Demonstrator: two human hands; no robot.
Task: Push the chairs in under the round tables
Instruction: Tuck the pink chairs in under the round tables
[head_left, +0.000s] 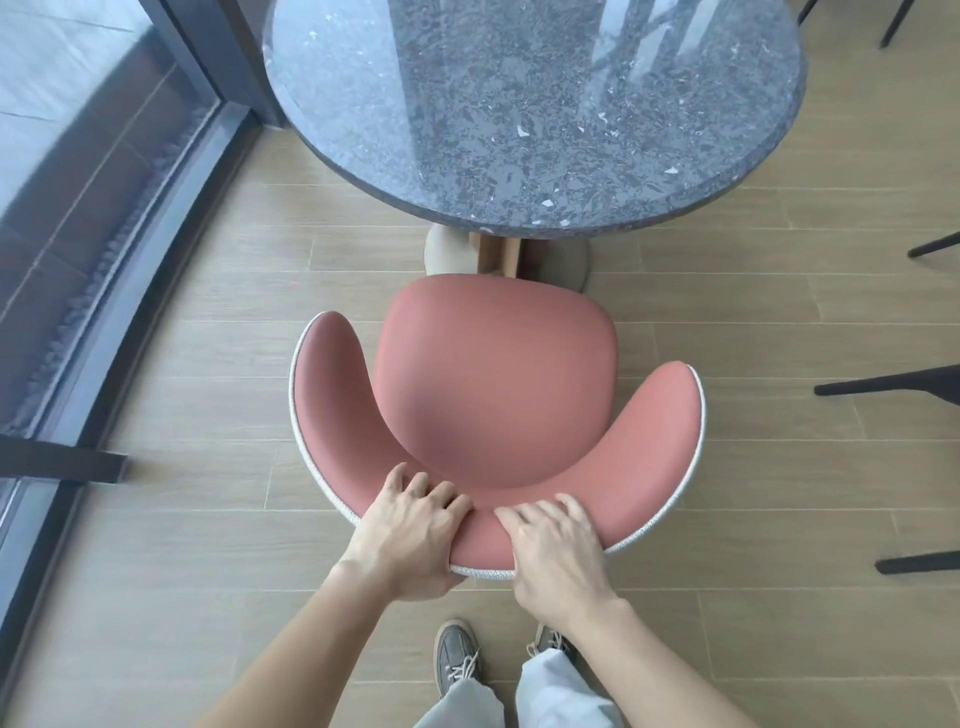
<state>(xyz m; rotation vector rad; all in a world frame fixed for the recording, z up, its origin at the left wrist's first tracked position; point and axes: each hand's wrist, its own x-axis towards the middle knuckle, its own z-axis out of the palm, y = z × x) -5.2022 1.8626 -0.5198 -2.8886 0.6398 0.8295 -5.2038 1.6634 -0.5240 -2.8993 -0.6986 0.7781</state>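
Observation:
A pink upholstered chair (493, 384) with a curved backrest edged in white fabric stands in front of a round grey speckled stone table (535, 109). The seat's front edge lies just short of the table's rim, over the table's round base (452, 254). My left hand (410, 535) grips the top of the backrest at its left of centre, fingers curled over the pink inner side. My right hand (558, 556) grips the backrest beside it, fingers over the top edge.
A dark-framed glass wall (130, 291) runs along the left. Black legs of other chairs (893, 387) stick in from the right edge. The floor is light wood plank. My two feet in grey shoes (457, 660) stand behind the chair.

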